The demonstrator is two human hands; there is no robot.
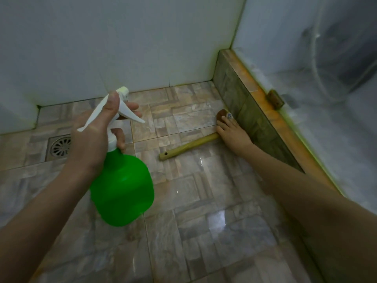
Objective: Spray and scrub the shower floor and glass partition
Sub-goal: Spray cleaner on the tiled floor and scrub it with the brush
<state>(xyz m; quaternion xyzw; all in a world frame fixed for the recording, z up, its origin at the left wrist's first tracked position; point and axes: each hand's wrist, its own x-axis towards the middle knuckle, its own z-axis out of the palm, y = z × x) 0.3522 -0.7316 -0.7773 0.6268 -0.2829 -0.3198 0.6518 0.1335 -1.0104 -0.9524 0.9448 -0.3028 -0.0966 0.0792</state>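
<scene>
Left hand [95,135] is gripping the green spray bottle [122,190], well apart from the tiled curb [255,119]. Right hand [234,133] is lying on the brush [187,147] beside that curb; its grip I cannot tell. Spraying the shower floor [204,221] seems underway; scrubbing next is needing a firm hold.

Floor [204,201] centre open; kerb [230,86] blocks rt, wall [142,48] fwd (brush [189,145] lies by kerb).
</scene>
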